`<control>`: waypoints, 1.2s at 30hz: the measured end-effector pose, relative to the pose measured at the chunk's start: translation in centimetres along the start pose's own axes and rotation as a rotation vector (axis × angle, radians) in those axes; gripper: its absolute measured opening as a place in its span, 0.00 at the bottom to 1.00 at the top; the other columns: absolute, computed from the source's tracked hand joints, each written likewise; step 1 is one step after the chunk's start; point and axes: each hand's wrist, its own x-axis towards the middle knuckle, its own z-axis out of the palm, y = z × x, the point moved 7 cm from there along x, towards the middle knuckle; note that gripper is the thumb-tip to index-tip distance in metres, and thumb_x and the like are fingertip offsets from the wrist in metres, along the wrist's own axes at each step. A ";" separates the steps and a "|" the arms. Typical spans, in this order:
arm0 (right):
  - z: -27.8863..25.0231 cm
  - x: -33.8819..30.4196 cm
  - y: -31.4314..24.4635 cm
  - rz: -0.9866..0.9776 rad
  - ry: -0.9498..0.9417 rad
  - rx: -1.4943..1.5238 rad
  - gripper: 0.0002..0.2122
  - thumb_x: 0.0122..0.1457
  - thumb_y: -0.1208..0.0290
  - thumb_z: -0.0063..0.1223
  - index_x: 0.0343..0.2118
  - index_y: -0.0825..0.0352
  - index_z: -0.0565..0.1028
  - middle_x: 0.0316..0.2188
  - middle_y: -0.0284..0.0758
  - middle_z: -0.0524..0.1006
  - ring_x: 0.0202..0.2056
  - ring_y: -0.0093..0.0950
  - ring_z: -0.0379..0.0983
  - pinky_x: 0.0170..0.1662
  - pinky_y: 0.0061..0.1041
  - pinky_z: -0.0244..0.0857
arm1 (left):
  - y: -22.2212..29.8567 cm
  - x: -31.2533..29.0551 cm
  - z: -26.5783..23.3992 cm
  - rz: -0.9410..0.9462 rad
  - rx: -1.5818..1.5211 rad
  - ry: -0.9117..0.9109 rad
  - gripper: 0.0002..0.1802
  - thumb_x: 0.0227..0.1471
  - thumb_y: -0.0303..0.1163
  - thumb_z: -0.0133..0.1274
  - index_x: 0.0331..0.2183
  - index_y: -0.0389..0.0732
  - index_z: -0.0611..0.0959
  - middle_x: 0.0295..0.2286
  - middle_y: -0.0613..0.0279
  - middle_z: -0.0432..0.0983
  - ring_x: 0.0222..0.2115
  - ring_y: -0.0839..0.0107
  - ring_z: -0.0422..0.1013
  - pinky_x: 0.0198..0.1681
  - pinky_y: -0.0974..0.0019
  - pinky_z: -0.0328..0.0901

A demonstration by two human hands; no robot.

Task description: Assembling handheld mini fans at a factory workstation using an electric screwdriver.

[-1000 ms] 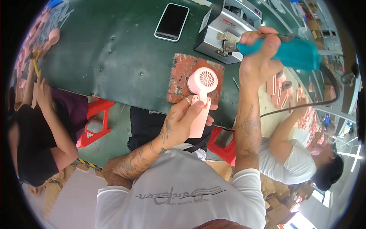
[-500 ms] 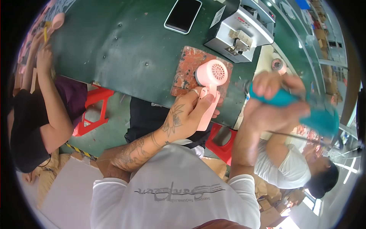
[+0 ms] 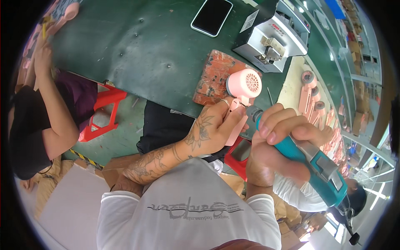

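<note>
My left hand [image 3: 214, 127] is closed around the handle of a pink hair dryer [image 3: 242, 82], thumb on top near the hinge. The dryer's round head, with its slotted grille facing up and right, rests over a worn red-painted block [image 3: 207, 81]. In my right hand [image 3: 277, 135], fingers wrap round a teal electric screwdriver [image 3: 338, 192], tilted with its cord end at the lower right. Its grey nose points at the upper handle, close beside my left thumb. Whether the bit touches the dryer cannot be made out.
A phone [image 3: 211, 17] lies on the green table [image 3: 146, 50], left of a silver machine [image 3: 273, 35]. Several pink dryers [image 3: 307, 96] stand along a pale strip at right. One person [image 3: 58, 121] works at left beside a red stool [image 3: 104, 112]; another sits at right.
My right hand has brought the screwdriver leftward from a blurred, sideways hold to the dryer's handle. The head view has shifted a little; the left hand keeps its grip.
</note>
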 end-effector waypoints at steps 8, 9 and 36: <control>-0.1 -0.8 0.6 0.032 0.050 0.013 0.29 0.57 0.37 0.53 0.39 0.64 0.66 0.25 0.35 0.72 0.25 0.31 0.71 0.30 0.31 0.64 | -0.4 -0.4 -0.1 0.125 0.178 0.032 0.10 0.64 0.31 0.48 0.36 0.32 0.76 0.19 0.54 0.77 0.20 0.65 0.77 0.25 0.62 0.68; 0.0 -0.8 0.5 0.041 0.041 0.017 0.29 0.57 0.37 0.53 0.38 0.64 0.65 0.25 0.35 0.72 0.25 0.31 0.70 0.30 0.31 0.64 | -0.3 -0.5 -0.1 0.118 0.159 0.035 0.10 0.64 0.31 0.48 0.36 0.32 0.76 0.18 0.54 0.76 0.19 0.64 0.76 0.25 0.61 0.67; -8.2 -6.5 -2.2 0.020 0.473 -0.157 0.33 0.62 0.33 0.41 0.42 0.68 0.67 0.18 0.30 0.67 0.18 0.24 0.64 0.21 0.24 0.58 | 5.7 0.6 -16.9 0.314 0.978 0.620 0.15 0.58 0.42 0.58 0.36 0.39 0.86 0.26 0.46 0.78 0.26 0.51 0.75 0.30 0.55 0.68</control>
